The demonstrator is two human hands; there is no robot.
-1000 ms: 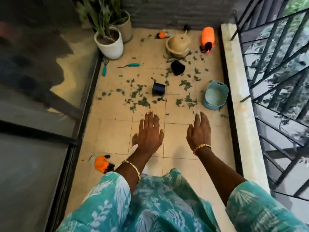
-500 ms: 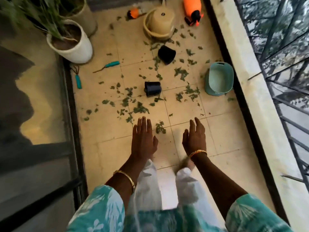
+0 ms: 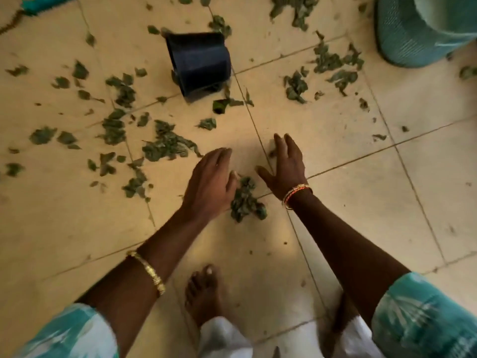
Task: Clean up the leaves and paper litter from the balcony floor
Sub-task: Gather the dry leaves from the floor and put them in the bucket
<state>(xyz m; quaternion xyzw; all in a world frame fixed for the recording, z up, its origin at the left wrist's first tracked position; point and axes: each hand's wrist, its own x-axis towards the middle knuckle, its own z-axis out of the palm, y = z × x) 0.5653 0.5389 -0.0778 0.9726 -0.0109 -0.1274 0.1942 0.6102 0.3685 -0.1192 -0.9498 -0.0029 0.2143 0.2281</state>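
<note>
Green leaf scraps lie scattered over the beige tiled floor, thickest to the left and at the upper right. A small heap of leaves sits between my two hands. My left hand is down on the floor at the heap's left side, its fingers lightly bent and its thumb against the leaves. My right hand lies just right of the heap with fingers spread and straight, palm down. Neither hand grips anything.
A black plastic pot lies tipped on its side beyond the hands. A teal basket stands at the upper right. A teal-handled tool shows at the top left edge. My bare foot stands below the hands.
I have bent far down, so the floor looks much nearer. Both hands dropped from hovering above the tiles to the floor, either side of a small leaf heap.
</note>
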